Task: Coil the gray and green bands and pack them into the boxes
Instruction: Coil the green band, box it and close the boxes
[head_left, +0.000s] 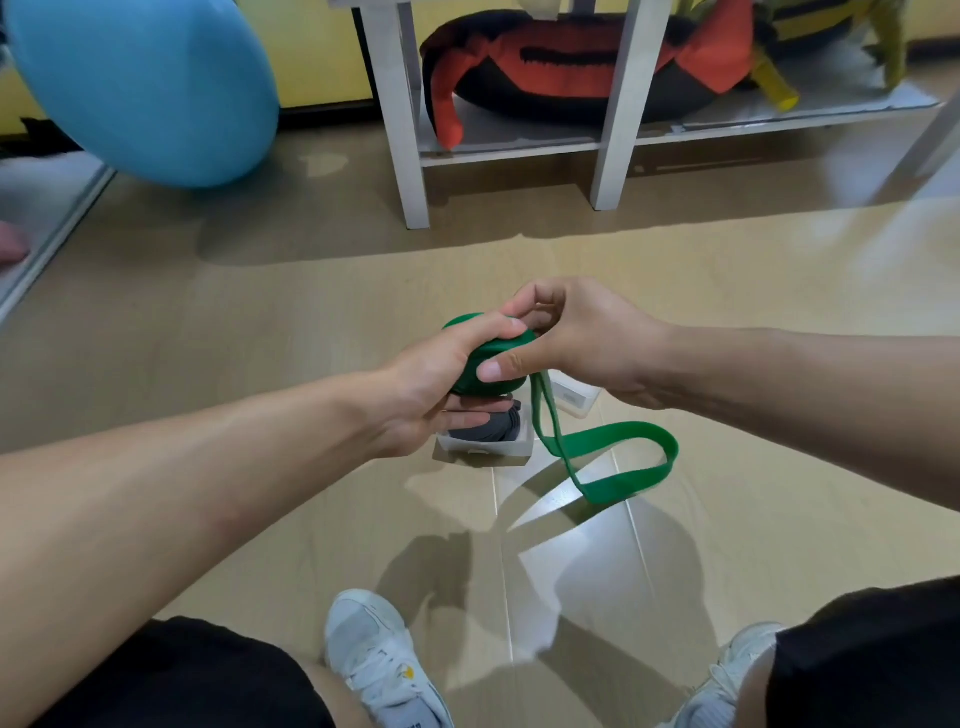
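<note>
My left hand (436, 374) grips the half-coiled flat green rubber band (493, 358), and my right hand (566, 338) pinches it too. Its loose loop hangs toward the wooden floor (311, 322), beside the small white box (485, 449) holding the coiled gray band (488, 426).

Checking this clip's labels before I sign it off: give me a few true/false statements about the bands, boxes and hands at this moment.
1. Both hands hold the green band. True: the left hand grips the coiled part and the right hand pinches it.
2. The green band is fully coiled. False: a long loop hangs loose down to the floor.
3. The gray band lies in a white box. True.
4. The second box holds a green coil. False: no band shows in it.
5. The work is done on a tabletop. False: the boxes sit on the floor.
</note>
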